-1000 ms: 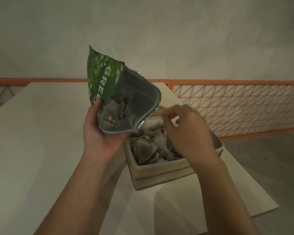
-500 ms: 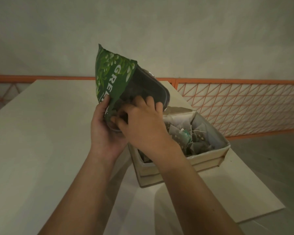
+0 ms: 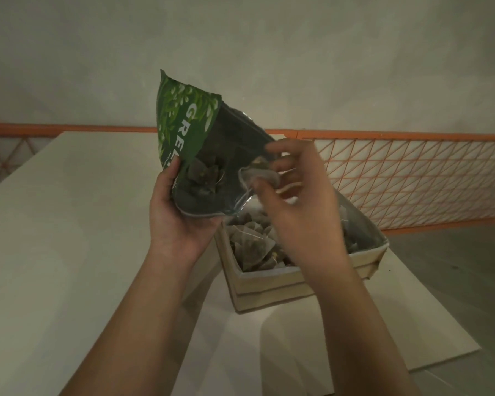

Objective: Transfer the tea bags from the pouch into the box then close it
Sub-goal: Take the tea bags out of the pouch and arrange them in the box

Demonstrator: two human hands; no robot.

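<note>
Head view: the left hand (image 3: 180, 221) holds the green pouch (image 3: 189, 130) from below, thumb up its printed front and fingers curled under its lower edge, so that grip is closed round the pouch. The pouch is tilted with its open mouth (image 3: 226, 172) facing the camera and to the right, above the near-left corner of the box. Several tea bags (image 3: 203, 177) lie inside the pouch, seen through the opening

The right hand (image 3: 297, 201) is just in front of the pouch mouth, at its right rim. Its thumb and fingertips pinch a single pyramid tea bag (image 3: 259, 175), which is right at the rim of the mouth; the other fingers are loosely spread above and beside it. This part is somewhat blurred, so whether the bag's string and tag hang behind the palm I cannot tell for sure

The box (image 3: 272, 284) is a pale cardboard one standing open on the table (image 3: 69, 252), below and to the right of the pouch. More tea bags (image 3: 252, 244) are piled inside it, partly hidden by the right wrist. The box sits near the right edge of the table

Behind the table runs an orange railing (image 3: 412, 167) with a criss-cross mesh, and a plain grey wall (image 3: 297, 52) rises beyond it
</note>
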